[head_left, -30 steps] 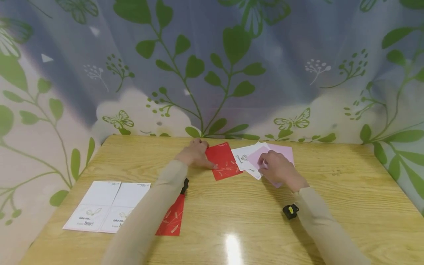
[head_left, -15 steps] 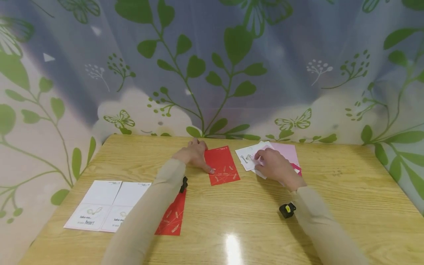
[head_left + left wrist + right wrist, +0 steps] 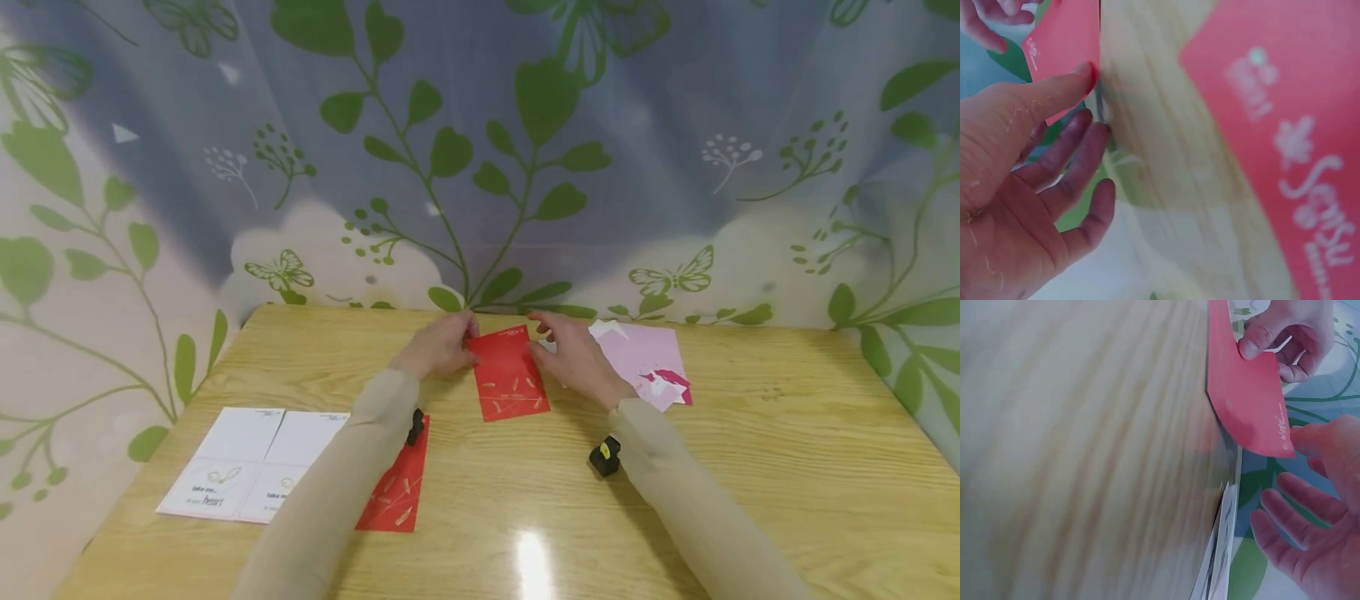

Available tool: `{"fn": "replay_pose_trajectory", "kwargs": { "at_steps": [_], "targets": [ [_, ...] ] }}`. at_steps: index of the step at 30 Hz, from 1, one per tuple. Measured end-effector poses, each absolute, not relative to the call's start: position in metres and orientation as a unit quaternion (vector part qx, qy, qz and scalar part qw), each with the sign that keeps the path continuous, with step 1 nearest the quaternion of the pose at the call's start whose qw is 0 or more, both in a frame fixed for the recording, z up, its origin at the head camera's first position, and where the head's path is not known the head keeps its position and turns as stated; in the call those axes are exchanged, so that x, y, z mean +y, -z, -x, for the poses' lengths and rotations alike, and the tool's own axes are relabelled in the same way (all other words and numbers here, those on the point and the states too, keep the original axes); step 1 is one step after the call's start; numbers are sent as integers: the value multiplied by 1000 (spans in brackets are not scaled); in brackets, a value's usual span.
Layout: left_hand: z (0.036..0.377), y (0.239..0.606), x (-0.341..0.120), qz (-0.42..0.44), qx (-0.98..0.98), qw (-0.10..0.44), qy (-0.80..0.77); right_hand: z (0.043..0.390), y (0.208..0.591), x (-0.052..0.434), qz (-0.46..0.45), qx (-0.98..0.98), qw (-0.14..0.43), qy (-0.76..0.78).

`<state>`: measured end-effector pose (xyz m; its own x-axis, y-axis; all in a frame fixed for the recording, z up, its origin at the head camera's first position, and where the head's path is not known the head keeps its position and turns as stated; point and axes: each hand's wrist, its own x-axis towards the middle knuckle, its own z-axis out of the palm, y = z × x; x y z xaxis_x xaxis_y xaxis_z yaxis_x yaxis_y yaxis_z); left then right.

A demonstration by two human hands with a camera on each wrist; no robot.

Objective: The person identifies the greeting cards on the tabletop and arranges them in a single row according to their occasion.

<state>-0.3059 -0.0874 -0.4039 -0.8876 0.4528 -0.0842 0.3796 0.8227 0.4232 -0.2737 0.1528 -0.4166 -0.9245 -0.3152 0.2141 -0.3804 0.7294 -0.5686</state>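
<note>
A red card [image 3: 510, 375] printed with white leaves lies near the far middle of the wooden table [image 3: 750, 467]. My left hand [image 3: 461, 337] pinches its far left corner, thumb on top and fingers curled behind. In the right wrist view that far edge of the red card [image 3: 1244, 394] is lifted off the wood. My right hand [image 3: 547, 333] is at the far right corner. Its thumb tip touches the corner while the other fingers [image 3: 1285, 487] spread loosely beside it. The left wrist view shows my left hand [image 3: 1088, 103] with the thumb on the card's edge [image 3: 1063, 44].
A second red card [image 3: 393, 492] lies partly under my left forearm. Two white printed cards [image 3: 247, 462] sit at the near left. A pile of pink, white and magenta papers [image 3: 645, 358] lies right of my right hand. A leaf-patterned curtain [image 3: 480, 150] hangs behind the table.
My right hand has left the pink and white pile and moved left to the red card's far corner. My left hand shifted from pressing the card to pinching its far edge.
</note>
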Motion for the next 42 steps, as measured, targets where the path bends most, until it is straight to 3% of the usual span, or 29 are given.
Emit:
{"fn": "replay_pose_trajectory", "kwargs": {
  "at_steps": [10, 21, 34, 42],
  "targets": [
    [306, 399, -89, -240, 930, 67, -271, 274, 409, 145, -197, -915, 67, -346],
    [296, 388, -96, -253, 878, 92, -395, 261, 397, 147, -153, -892, 71, -420],
    [283, 383, -108, -217, 806, 169, -525, 248, 389, 147, -122, -849, 17, -513],
    [278, 382, -114, -216, 810, 176, -516, 240, 389, 145, -121, -822, -15, -556]
  ]
}}
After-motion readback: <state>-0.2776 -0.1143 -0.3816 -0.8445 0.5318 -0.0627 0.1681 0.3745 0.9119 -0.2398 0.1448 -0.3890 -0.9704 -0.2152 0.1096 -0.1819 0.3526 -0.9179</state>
